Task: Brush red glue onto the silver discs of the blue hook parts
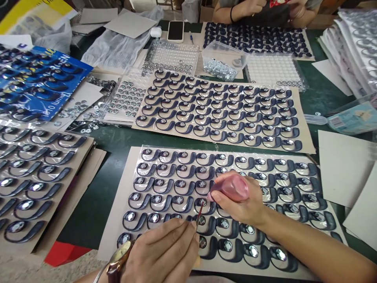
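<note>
The one camera, I noticed, looked forward and down from the person's head, close over a bare left hand (161, 251) and right hand (250, 206), across the flat dark-green tabletop (116, 157) toward a co-worker's bare forearms (237, 14).

Lit evenly and fairly brightly; glinting white off the gems (252, 250), shiny on the pink bottle (234, 187); faintly shadowed; stretched toward the corners, softer far back.

Left hand (163, 251): bare, round gold-toned wristwatch (120, 254) with a pale yellowish dial (121, 250), dark reddish-brown leather-look strap (113, 273). Thin silver-toned band (101, 271) just up the arm from it, detail too small to read. Right hand (246, 200): bare, right forearm (309, 239) bare too, out to frame edge.
</note>
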`<state>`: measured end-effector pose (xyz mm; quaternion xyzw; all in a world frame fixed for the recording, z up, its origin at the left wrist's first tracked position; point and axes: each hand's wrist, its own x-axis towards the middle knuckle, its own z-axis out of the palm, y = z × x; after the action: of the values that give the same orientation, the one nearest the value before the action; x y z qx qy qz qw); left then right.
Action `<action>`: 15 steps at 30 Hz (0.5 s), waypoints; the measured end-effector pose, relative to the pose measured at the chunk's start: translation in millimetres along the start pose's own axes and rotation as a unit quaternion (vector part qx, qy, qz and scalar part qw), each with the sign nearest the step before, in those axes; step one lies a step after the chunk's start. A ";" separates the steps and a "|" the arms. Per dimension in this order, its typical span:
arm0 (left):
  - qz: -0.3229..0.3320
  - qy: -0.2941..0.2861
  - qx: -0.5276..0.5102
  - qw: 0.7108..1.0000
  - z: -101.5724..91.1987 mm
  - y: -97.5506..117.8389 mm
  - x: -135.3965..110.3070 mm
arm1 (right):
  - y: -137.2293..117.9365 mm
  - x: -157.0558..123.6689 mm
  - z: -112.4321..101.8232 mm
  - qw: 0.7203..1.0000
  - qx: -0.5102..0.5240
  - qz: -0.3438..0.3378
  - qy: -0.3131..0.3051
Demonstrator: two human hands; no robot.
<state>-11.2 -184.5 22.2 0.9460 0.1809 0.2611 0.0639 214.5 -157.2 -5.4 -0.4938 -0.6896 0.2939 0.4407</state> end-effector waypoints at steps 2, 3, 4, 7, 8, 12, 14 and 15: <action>0.000 -0.002 0.003 1.000 -0.2 0.0 -0.3 | -0.5 -0.3 -0.3 1.000 -0.003 0.005 -0.004; 0.000 -0.003 0.002 1.000 -0.2 -0.1 -0.4 | -0.9 -0.3 -0.5 1.000 -0.003 0.006 -0.005; -0.001 -0.003 -0.001 1.000 -0.1 -0.4 -0.4 | -1.4 -0.2 -0.8 1.000 -0.003 0.006 -0.005; -0.005 -0.005 -0.013 1.000 -0.1 -1.2 -0.2 | -2.6 0.4 -1.8 1.000 -0.008 -0.008 0.007; -0.007 -0.008 -0.017 1.000 -0.2 -1.4 0.0 | -2.8 0.5 -2.1 1.000 -0.012 -0.012 0.011; -0.024 -0.005 -0.034 0.999 -1.1 -1.6 -0.2 | -1.1 -0.6 -2.1 1.000 -0.008 -0.023 0.017; -0.030 -0.010 -0.044 0.999 -1.6 -1.8 -1.4 | 0.2 -1.6 -1.6 0.999 -0.006 -0.031 0.027; -0.030 -0.016 -0.049 0.998 -1.8 -2.1 -2.2 | 0.6 -2.0 -1.4 0.999 -0.006 -0.035 0.030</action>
<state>-14.5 -183.4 22.3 0.9402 0.1950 0.2521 0.1206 216.2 -158.9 -5.9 -0.4802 -0.6950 0.2594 0.4681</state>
